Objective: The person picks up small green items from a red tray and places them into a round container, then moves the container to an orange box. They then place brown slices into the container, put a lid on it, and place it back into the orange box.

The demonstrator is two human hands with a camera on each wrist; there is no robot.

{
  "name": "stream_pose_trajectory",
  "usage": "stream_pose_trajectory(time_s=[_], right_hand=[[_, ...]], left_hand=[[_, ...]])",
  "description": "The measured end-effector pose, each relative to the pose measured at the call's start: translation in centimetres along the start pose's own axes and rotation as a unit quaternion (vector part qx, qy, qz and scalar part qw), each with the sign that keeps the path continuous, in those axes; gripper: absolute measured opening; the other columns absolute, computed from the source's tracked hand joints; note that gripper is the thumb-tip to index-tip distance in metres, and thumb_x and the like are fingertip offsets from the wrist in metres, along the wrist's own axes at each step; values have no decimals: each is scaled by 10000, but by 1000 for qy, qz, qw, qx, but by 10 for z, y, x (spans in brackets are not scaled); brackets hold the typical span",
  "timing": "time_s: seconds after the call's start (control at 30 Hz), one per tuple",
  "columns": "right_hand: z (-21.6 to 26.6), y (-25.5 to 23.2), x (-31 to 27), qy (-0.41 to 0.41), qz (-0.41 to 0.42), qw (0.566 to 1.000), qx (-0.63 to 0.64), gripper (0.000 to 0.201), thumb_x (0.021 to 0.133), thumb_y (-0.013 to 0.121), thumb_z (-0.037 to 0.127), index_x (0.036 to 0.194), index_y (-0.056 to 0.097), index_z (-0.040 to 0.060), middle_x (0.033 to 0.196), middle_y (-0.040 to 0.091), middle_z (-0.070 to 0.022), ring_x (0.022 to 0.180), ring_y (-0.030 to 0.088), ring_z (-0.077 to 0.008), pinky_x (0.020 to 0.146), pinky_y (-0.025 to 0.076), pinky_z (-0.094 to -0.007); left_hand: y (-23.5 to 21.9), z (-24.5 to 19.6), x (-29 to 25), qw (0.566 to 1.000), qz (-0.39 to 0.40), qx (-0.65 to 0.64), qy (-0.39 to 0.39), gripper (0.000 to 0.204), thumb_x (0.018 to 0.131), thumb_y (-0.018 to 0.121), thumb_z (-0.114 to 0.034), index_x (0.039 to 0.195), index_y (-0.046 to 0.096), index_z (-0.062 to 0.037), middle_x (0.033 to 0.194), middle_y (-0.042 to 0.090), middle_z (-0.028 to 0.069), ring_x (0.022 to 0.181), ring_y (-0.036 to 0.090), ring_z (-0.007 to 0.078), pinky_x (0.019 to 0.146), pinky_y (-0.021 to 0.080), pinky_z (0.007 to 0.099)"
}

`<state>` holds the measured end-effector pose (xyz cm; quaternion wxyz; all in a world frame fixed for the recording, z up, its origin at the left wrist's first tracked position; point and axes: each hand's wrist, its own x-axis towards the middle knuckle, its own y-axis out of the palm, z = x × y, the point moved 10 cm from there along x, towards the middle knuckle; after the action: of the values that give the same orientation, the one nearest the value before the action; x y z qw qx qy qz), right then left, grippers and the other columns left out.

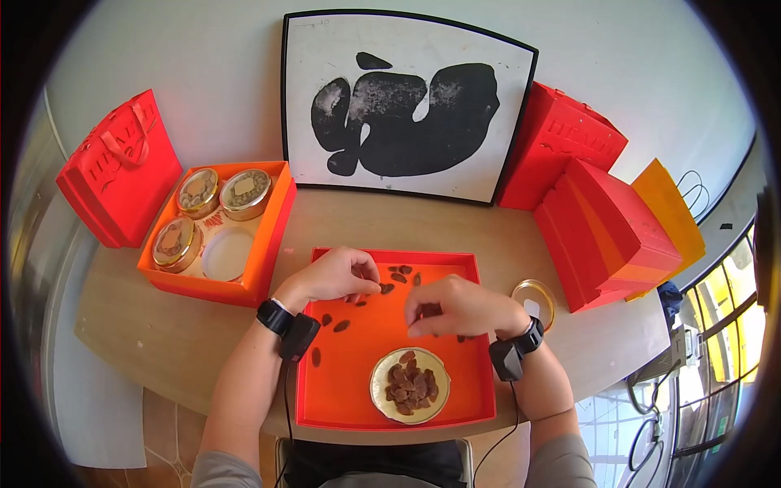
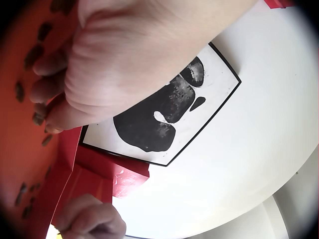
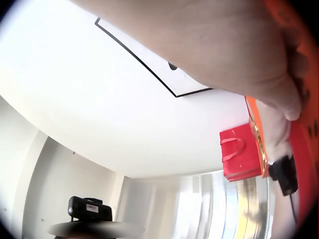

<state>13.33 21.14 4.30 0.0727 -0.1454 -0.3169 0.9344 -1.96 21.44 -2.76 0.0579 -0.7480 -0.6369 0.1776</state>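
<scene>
Inside a shallow red tray with an orange floor (image 1: pixel 350 390), several dark brown dried pieces (image 1: pixel 342 326), oval and raisin-like, lie scattered. Over the tray's far left part, my left hand (image 1: pixel 338 274) pinches one dried piece (image 2: pixel 39 118) between thumb and fingertip, close to the floor. My right hand (image 1: pixel 460 307) hovers over the right half with its fingers curled and thumb tip low; I cannot tell whether it holds a piece. Near me in the tray stands a small cream bowl (image 1: pixel 377 392) heaped with reddish-brown dried pieces (image 1: pixel 411 386).
Back left stands an open orange box (image 1: pixel 281 215) with three gold-rimmed jars (image 1: pixel 246 193) and one vacant round slot. A gold-rimmed lid (image 1: pixel 551 315) lies right of the tray. Red bags (image 1: pixel 122 175), a red box (image 1: pixel 606 224) and a framed picture (image 1: pixel 407 122) line the back.
</scene>
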Motion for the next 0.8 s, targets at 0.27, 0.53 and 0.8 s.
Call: stream_pose_trajectory(time_s=[0.27, 0.53, 0.8], right_hand=[[21, 29, -4, -112, 72, 990, -35, 139, 966, 675, 159, 990, 699, 24, 885, 740, -96, 798, 700, -245, 732, 539, -357], [3, 18, -5, -65, 3, 983, -170, 268, 954, 698, 285, 1064, 707, 41, 958, 737, -107, 829, 696, -249, 728, 536, -364], [-19, 12, 12, -5, 8, 995, -100, 230, 949, 674, 244, 1009, 709, 25, 832, 746, -103, 748, 709, -241, 692, 540, -350]], left_hand=[[1, 4, 2, 999, 11, -34, 21, 107, 912, 764, -71, 945, 680, -14, 814, 698, 38, 634, 655, 99, 546, 510, 240], [1, 4, 2, 1000, 10, -25, 6, 87, 938, 738, -72, 977, 700, -5, 862, 738, 62, 658, 676, 103, 562, 530, 236], [-3, 3, -2, 996, 5, -84, -3, 95, 940, 730, -67, 1000, 720, 6, 888, 759, 91, 665, 703, 122, 554, 534, 232]])
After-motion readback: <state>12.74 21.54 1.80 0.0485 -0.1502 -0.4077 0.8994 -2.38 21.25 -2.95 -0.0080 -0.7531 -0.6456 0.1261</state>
